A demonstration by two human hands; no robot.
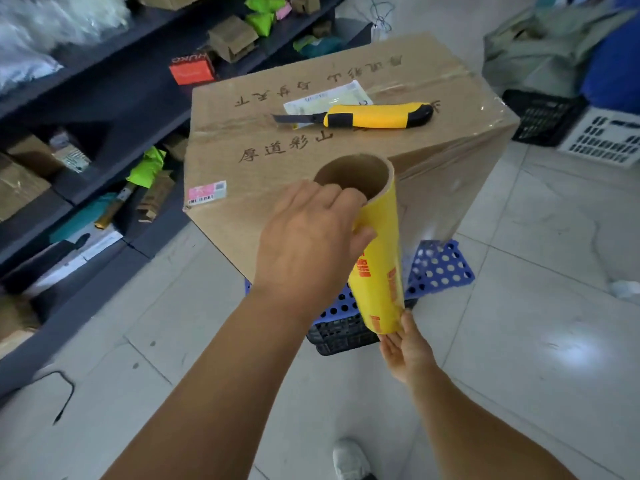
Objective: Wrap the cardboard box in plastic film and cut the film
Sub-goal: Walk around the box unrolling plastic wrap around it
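Note:
A big cardboard box (249,140) with printed characters stands on a blue perforated crate (440,268). Clear film (460,188) covers its right side, stretching from an upright yellow film roll (381,258) at the box's near corner. My left hand (308,237) grips the roll's top end, fingers hooked into the cardboard core. My right hand (405,348) holds the roll's bottom end from below, thumb against its side. A yellow and black utility knife (377,116) lies on top of the box with its blade out, beside a shipping label (325,98).
Dark shelves (104,98) with small cartons and green packets run along the left. Black (543,116) and white (609,136) plastic baskets and a bundle of bags sit at the right. Tiled floor surrounds the box; my shoe (349,459) shows at the bottom.

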